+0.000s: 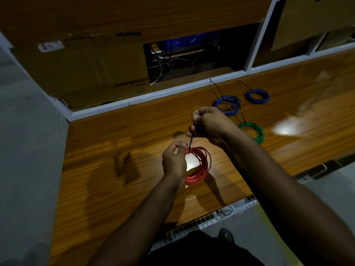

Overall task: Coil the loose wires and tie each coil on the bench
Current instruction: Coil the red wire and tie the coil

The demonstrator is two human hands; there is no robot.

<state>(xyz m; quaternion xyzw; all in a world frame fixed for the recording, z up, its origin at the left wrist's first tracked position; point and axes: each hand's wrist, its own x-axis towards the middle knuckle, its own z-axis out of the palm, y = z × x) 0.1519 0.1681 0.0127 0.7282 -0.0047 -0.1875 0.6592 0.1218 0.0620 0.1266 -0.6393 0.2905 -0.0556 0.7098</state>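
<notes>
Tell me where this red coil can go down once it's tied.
Free bench: the wide bare stretch left of the red coil, out to the bench's left edge. Also the far right, beyond the green coil. Crowded: behind the right hand, where two blue coils and the green lie close together.

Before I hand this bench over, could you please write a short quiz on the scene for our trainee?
1. True or false: the red wire coil lies flat and untouched on the wooden bench.
2. Which hand pulls the black cable tie upward? A) left hand B) right hand
3. How many coils lie beyond the hands, and in which colours?

Key
1. False: the left hand's fingers pinch it at the tie, and the coil stands tilted up.
2. B.
3. Three: two blue wire coils and one green wire coil, each with a black tie.
</notes>
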